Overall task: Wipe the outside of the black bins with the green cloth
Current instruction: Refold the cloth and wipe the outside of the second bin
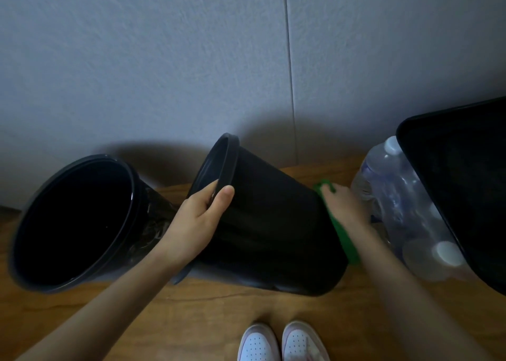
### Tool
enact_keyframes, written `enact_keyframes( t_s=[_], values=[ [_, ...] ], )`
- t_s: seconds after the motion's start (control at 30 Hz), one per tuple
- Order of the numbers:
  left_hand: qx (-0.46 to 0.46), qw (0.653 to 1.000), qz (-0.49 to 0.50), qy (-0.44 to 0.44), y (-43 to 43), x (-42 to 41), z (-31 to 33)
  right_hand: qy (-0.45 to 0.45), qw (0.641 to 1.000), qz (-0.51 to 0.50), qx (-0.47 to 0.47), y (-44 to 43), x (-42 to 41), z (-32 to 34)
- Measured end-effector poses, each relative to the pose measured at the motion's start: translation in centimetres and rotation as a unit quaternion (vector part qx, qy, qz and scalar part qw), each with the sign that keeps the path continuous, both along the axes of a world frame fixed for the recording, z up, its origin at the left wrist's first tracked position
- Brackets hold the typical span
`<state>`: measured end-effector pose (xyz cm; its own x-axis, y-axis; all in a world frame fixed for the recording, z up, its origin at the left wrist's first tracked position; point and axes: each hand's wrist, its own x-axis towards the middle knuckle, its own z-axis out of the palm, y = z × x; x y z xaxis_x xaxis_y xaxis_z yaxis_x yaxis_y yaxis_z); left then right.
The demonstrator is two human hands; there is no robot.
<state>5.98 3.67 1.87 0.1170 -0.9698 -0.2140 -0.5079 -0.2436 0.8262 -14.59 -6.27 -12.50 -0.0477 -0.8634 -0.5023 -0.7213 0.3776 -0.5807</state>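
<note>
A round black bin (pixel 268 223) is tilted over on its side in the middle, its rim pointing up and left. My left hand (pixel 200 218) grips that rim, thumb on the outside. My right hand (pixel 345 207) presses the green cloth (pixel 343 232) against the bin's base end on the right; its fingers lie on the cloth. A second round black bin (pixel 79 221) stands at the left with its mouth open toward me. A larger black bin (pixel 465 185) fills the right edge.
A pack of clear plastic water bottles (pixel 397 204) lies between the tilted bin and the large bin. The grey wall (pixel 191 59) stands just behind the bins. The floor (pixel 191 322) is wood, and my white shoes (pixel 282 341) are at the bottom.
</note>
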Motion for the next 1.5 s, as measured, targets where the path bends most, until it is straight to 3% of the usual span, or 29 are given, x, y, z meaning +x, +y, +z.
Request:
enact_keyframes(
  t_s=[0.1,0.2,0.27,0.43,0.5,0.6,0.67,0.77,0.9,1.0,1.2,1.4,1.5],
  values=[
    [-0.002,1.000,-0.015,-0.003,0.0,-0.1,0.0,-0.002,0.998,-0.022,-0.051,1.2,-0.3,-0.2],
    [0.000,1.000,-0.002,-0.028,-0.1,0.2,-0.1,0.014,0.974,-0.028,-0.222,3.1,3.3,2.9],
    [0.001,0.999,0.006,-0.042,-0.2,0.3,-0.2,-0.023,0.950,-0.012,-0.312,5.1,6.9,6.1],
    [-0.003,0.999,0.032,-0.018,-0.3,0.0,-0.2,-0.059,0.915,0.086,-0.391,7.2,10.3,8.6],
    [0.007,0.999,0.038,-0.004,-0.3,0.1,-0.1,-0.070,0.921,0.079,-0.375,5.6,8.7,7.1],
    [0.012,0.999,0.051,0.015,-0.1,0.4,0.0,-0.013,0.972,0.021,-0.234,3.0,4.7,2.9],
    [0.003,0.999,0.043,0.013,0.0,0.5,0.0,0.019,0.987,-0.014,-0.160,2.4,1.5,0.1],
    [-0.011,1.000,0.016,0.015,-0.1,0.2,0.1,-0.026,0.995,-0.045,-0.087,2.4,-1.7,-2.0],
    [-0.006,1.000,-0.023,0.019,-0.1,0.0,0.1,0.009,0.993,-0.009,-0.121,3.2,-2.8,-1.6],
    [-0.004,0.998,-0.049,-0.034,-0.2,0.0,0.1,-0.009,0.987,-0.001,-0.161,4.0,-2.8,-0.8],
    [-0.047,0.991,-0.100,-0.078,-0.6,-2.3,-0.4,-0.151,0.959,-0.094,-0.223,4.2,-3.0,5.6],
    [-0.079,0.953,-0.212,-0.201,-1.7,-6.3,-1.1,-0.226,0.927,-0.122,-0.273,3.1,-4.6,10.9],
    [-0.064,0.905,-0.263,-0.329,-1.9,-8.3,-2.1,-0.241,0.925,-0.103,-0.276,3.4,-5.3,12.1]
  ],
)
